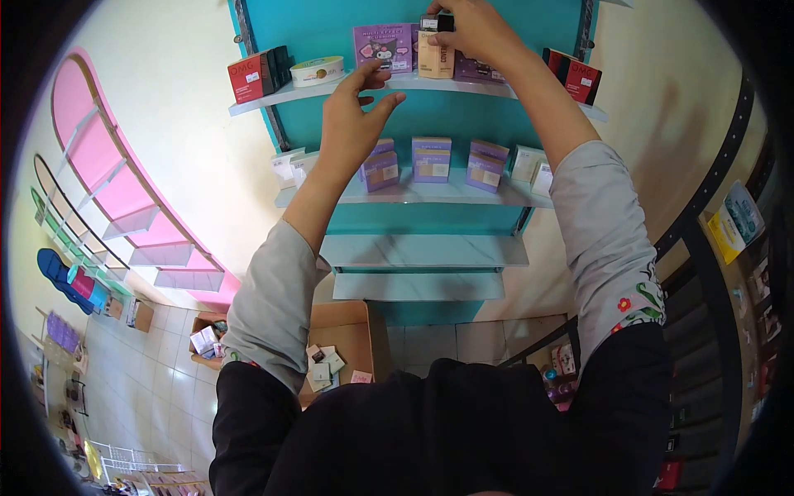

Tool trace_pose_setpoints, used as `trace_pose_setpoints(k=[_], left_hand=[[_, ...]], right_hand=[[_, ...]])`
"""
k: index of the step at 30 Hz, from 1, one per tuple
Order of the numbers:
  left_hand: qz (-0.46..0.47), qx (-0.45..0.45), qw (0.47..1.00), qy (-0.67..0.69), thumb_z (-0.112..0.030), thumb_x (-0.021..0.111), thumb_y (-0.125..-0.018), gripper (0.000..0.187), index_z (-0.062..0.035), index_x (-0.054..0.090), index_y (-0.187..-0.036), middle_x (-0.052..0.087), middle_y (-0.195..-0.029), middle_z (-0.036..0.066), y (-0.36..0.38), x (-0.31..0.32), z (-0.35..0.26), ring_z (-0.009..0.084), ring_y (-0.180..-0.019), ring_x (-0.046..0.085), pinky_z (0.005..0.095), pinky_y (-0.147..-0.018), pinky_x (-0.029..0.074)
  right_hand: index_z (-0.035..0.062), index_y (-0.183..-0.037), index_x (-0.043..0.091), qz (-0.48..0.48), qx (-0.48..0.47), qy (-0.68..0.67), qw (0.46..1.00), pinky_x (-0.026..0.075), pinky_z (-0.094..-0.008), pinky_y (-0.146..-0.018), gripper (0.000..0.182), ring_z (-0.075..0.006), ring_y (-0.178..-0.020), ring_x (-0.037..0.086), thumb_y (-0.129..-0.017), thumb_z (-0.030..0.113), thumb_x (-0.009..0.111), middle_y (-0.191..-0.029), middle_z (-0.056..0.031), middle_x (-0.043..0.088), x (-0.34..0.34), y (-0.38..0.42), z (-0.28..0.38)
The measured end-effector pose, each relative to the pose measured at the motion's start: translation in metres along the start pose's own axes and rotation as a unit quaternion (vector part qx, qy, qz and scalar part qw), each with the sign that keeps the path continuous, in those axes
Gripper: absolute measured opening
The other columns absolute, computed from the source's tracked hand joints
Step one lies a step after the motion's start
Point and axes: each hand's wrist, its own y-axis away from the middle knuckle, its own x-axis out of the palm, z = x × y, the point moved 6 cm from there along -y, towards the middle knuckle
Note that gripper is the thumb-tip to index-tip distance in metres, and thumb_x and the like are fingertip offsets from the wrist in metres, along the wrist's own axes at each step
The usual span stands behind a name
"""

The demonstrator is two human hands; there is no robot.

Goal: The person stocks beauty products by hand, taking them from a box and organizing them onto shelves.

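My right hand (481, 35) grips the black top of a tan and black cosmetic box (436, 56), upright at the top shelf (397, 83). Behind and beside it stand purple boxes, one with a cartoon figure (382, 48) on its front. My left hand (357, 112) hovers in front of the shelf edge, left of the tan box. Its fingers are bent and the thumb is apart, with nothing between them. On the same shelf, a round cream-coloured container (318, 71) sits beside red and black boxes (258, 74).
The shelf below (413, 193) carries lilac boxes (431, 165) and white boxes (527, 164). Lower down are two more marbled shelves (422, 250). An open carton (374, 331) with small boxes stands on the floor. A dark metal rack (713, 285) rises at the right.
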Motion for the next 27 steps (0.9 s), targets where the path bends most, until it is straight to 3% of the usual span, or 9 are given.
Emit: trace_pose_setpoints(k=[7, 10, 13, 16, 19, 20, 23, 27], left_hand=[[0.007, 0.007, 1.000, 0.004, -0.015, 0.071, -0.077, 0.050, -0.0024, 0.053, -0.121, 0.064, -0.109, 0.009, 0.000, 0.010, -0.003, 0.0157, -0.097, 0.060, 0.0286, -0.079, 0.049], [0.005, 0.013, 1.000, 0.005, -0.015, 0.071, -0.077, 0.049, -0.0025, 0.054, -0.121, 0.063, -0.110, 0.009, 0.000, 0.011, -0.006, 0.0159, -0.096, 0.060, 0.0287, -0.079, 0.049], [0.003, 0.017, 1.000, 0.011, -0.015, 0.070, -0.078, 0.048, -0.0029, 0.054, -0.121, 0.063, -0.111, 0.009, 0.001, 0.010, -0.006, 0.0160, -0.095, 0.060, 0.0286, -0.078, 0.050], [0.011, 0.002, 1.000, 0.015, -0.016, 0.070, -0.078, 0.048, -0.0034, 0.054, -0.122, 0.063, -0.111, 0.009, -0.001, 0.013, -0.005, 0.0164, -0.093, 0.061, 0.0279, -0.076, 0.050], [0.023, -0.001, 1.000, -0.013, -0.018, 0.070, -0.078, 0.051, -0.0016, 0.052, -0.123, 0.063, -0.108, 0.010, -0.006, 0.021, -0.002, 0.0156, -0.087, 0.062, 0.0267, -0.072, 0.050], [0.027, 0.002, 0.999, -0.028, -0.019, 0.070, -0.078, 0.052, -0.0007, 0.051, -0.123, 0.064, -0.106, 0.010, -0.008, 0.024, -0.002, 0.0152, -0.084, 0.062, 0.0262, -0.070, 0.050], [0.081, -0.104, 0.991, 0.017, -0.021, 0.069, -0.078, 0.056, 0.0034, 0.049, -0.124, 0.064, -0.099, 0.012, -0.012, 0.036, 0.007, 0.0131, -0.077, 0.061, 0.0255, -0.064, 0.049], [0.095, -0.111, 0.988, 0.053, -0.020, 0.069, -0.079, 0.057, 0.0060, 0.048, -0.125, 0.064, -0.095, 0.013, -0.013, 0.044, 0.011, 0.0118, -0.074, 0.059, 0.0250, -0.061, 0.047]], right_hand=[[0.0070, -0.100, 0.061, -0.010, 0.006, 0.069, 0.998, 0.043, -0.0418, -0.089, 0.038, -0.0354, -0.104, 0.050, -0.067, 0.018, 0.075, -0.101, -0.0147, 0.057, -0.010, 0.007, 0.011], [0.0079, -0.106, 0.059, -0.129, -0.033, 0.045, 0.990, 0.042, -0.0416, -0.090, 0.044, -0.0351, -0.106, 0.050, -0.067, 0.018, 0.075, -0.105, -0.0153, 0.056, -0.030, 0.024, 0.023], [0.0095, -0.114, 0.056, -0.054, 0.075, -0.066, 0.994, 0.042, -0.0403, -0.092, 0.050, -0.0346, -0.112, 0.046, -0.068, 0.018, 0.074, -0.121, -0.0178, 0.048, -0.031, 0.018, -0.016], [0.0031, -0.090, 0.059, -0.084, 0.083, -0.043, 0.992, 0.050, -0.0298, -0.065, 0.028, -0.0195, -0.073, 0.064, -0.071, 0.015, 0.074, -0.080, -0.0080, 0.065, -0.011, 0.048, -0.023], [0.0016, -0.081, 0.058, -0.124, 0.061, -0.062, 0.989, 0.050, -0.0325, -0.066, 0.024, -0.0239, -0.072, 0.065, -0.070, 0.017, 0.074, -0.074, -0.0116, 0.065, 0.018, 0.064, -0.019], [0.0016, -0.082, 0.058, -0.112, 0.068, -0.069, 0.989, 0.050, -0.0328, -0.066, 0.024, -0.0242, -0.073, 0.065, -0.071, 0.016, 0.073, -0.076, -0.0114, 0.065, 0.024, 0.065, -0.019], [0.0015, -0.082, 0.058, -0.106, 0.090, -0.080, 0.987, 0.050, -0.0333, -0.066, 0.023, -0.0252, -0.074, 0.065, -0.071, 0.016, 0.073, -0.076, -0.0120, 0.066, 0.032, 0.063, -0.020], [0.0013, -0.082, 0.058, -0.111, 0.093, -0.078, 0.986, 0.050, -0.0340, -0.066, 0.024, -0.0261, -0.074, 0.066, -0.071, 0.016, 0.073, -0.076, -0.0124, 0.066, 0.037, 0.061, -0.021]])
